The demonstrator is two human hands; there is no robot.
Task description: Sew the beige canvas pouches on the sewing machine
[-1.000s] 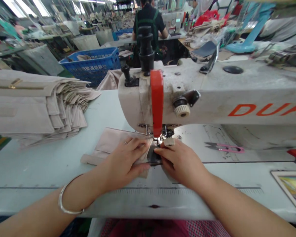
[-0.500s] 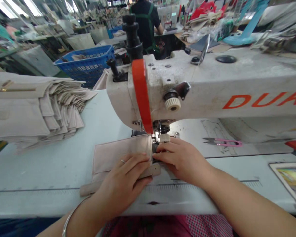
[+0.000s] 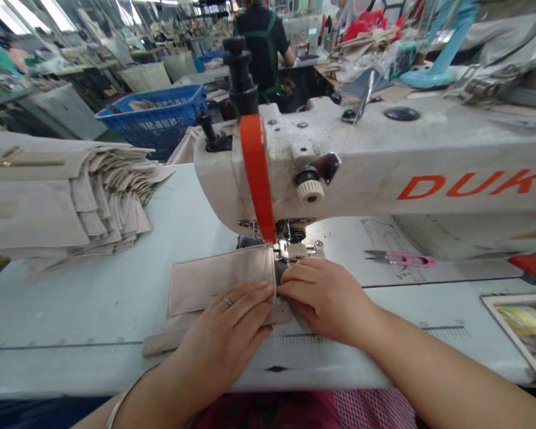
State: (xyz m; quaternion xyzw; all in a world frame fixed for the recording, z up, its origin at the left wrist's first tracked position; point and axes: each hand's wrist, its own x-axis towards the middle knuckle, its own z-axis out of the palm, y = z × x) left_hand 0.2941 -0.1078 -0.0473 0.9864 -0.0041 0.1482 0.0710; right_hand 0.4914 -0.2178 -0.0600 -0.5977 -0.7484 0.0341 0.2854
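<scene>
A flat beige fabric piece with a stitched border lies on the machine bed, its right edge under the presser foot of the sewing machine. My left hand rests on its lower right part, fingers stretched flat and close together. A rolled beige edge shows left of that hand, and a small tab sticks out past its fingertips. At the fabric's right edge, just below the foot, my right hand is closed, fingers bent and together. Its fingertips meet the fabric edge; the underside of the grip is hidden.
A thick stack of beige fabric pieces lies at the left. Pink-handled thread snips are on the bed at the right, near a framed tray. Behind stand a blue basket and a seated co-worker.
My right hand has drawn slightly back toward me from beside the presser foot, its fingers more bunched. My left hand and the fabric have barely moved; the view has shifted slightly.
</scene>
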